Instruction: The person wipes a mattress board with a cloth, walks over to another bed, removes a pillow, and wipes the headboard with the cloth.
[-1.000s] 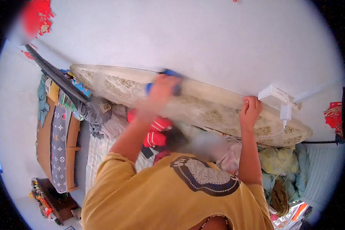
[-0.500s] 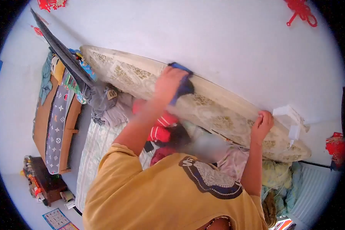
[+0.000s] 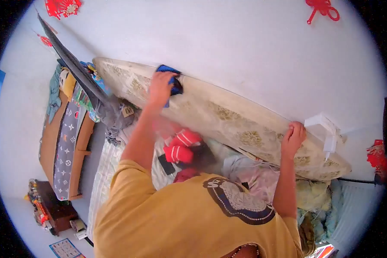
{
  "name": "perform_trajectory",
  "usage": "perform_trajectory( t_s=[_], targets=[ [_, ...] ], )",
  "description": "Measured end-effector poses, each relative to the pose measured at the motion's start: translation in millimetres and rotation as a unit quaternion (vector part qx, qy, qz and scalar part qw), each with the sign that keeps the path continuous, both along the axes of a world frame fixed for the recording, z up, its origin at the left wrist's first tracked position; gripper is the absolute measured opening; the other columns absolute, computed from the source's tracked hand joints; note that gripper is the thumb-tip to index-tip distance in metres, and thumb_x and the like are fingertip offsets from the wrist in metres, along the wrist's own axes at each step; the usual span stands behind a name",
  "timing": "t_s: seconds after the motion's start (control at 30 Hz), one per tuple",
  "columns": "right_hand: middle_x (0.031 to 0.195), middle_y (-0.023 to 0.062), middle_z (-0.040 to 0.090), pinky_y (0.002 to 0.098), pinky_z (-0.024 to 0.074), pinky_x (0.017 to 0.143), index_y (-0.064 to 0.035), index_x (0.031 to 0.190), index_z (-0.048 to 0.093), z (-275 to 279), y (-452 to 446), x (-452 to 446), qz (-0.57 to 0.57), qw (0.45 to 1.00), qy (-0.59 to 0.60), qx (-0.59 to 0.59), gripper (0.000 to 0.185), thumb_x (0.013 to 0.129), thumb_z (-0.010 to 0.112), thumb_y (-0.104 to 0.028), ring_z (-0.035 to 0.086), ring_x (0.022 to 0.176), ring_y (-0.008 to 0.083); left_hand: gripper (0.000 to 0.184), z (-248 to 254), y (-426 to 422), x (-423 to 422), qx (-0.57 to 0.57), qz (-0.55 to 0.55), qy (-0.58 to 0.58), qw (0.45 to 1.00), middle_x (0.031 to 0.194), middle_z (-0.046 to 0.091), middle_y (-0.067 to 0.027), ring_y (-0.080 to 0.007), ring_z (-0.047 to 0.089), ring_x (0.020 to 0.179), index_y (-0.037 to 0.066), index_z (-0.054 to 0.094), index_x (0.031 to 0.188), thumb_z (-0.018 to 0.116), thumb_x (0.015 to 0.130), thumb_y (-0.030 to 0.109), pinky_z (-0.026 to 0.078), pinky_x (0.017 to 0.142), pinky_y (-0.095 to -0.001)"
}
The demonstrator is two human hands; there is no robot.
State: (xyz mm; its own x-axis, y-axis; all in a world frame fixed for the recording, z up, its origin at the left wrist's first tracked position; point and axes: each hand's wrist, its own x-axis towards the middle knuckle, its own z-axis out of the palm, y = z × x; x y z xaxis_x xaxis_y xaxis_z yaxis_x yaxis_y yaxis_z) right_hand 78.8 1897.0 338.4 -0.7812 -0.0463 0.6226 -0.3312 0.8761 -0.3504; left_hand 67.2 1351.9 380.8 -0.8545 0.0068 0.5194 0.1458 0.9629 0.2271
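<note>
One headboard [image 3: 223, 114]: left hand [image 3: 161, 88] gripping blue cloth [image 3: 176, 87], now slid toward its ten-o'clock end, apparently rubbing a further stretch; right hand [image 3: 292, 138] curled at its three-o'clock edge, grip unclear.

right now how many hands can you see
2: the left hand, holding a blue cloth against the headboard, and the right hand, on its top edge near the white box.

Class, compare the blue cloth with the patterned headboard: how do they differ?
The cloth is blue; the headboard is cream with brownish patches. The cloth is small, the headboard far longer. The left hand holds the cloth, while the right hand rests on the headboard's edge. Both are being touched.
</note>
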Motion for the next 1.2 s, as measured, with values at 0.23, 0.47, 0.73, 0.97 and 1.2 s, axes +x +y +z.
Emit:
perform_trajectory(
  t_s=[0.23,0.47,0.73,0.97,1.2],
  targets=[
    [0.104,0.0092,0.064,0.0466,0.0399,0.095,-0.007,0.101,0.061,13,-14,8,-0.003,0.999,0.038,0.007,0.017,0.087,0.053,-0.003,0.058,0.103,0.0321,0.057,-33,148,7,0.016,-0.095,-0.001,0.995,0.131,0.063,-0.0075,-0.0371,0.052,0.127,0.017,0.065,0.13,0.071,0.075,0.003,0.043,0.112,-0.0444],
    [0.108,0.0107,0.065,0.0473,0.0396,0.098,-0.0072,0.105,0.062,7,-6,7,-0.005,1.0,0.003,0.021,0.018,0.089,0.054,-0.005,0.058,0.106,0.0342,0.046,-21,113,8,0.085,-0.054,-0.01,0.995,0.128,0.064,-0.0071,-0.0361,0.054,0.123,0.015,0.066,0.125,0.061,0.082,0.002,0.045,0.108,-0.0446],
    [0.107,0.0121,0.065,0.0479,0.0461,0.091,-0.0057,0.105,0.063,32,-70,7,0.125,0.988,-0.048,0.081,0.018,0.088,0.059,-0.004,0.058,0.101,0.0367,0.032,-19,5,-7,0.031,0.118,0.015,0.992,0.125,0.066,-0.007,-0.0335,0.054,0.124,0.009,0.067,0.12,0.06,0.089,0.006,0.046,0.105,-0.0422],
    [0.114,0.0125,0.066,0.0489,0.0475,0.101,-0.0085,0.114,0.068,57,-193,-53,0.435,0.886,-0.064,0.149,0.031,0.084,0.072,-0.009,0.058,0.113,0.0358,0.035,-26,-46,-21,0.094,0.221,0.034,0.97,0.128,0.064,-0.0155,-0.0407,0.05,0.127,0.001,0.064,0.122,0.062,0.088,0.004,0.041,0.11,-0.048],
    [0.105,0.0127,0.066,0.0478,0.0498,0.096,-0.0052,0.105,0.07,54,-210,-69,0.479,0.864,-0.085,0.133,0.023,0.082,0.074,-0.007,0.06,0.104,0.0372,0.022,-24,-148,-49,0.089,0.291,0.054,0.951,0.117,0.068,-0.0138,-0.0394,0.053,0.123,0.003,0.068,0.106,0.061,0.085,0.001,0.046,0.104,-0.0455]
  ],
)
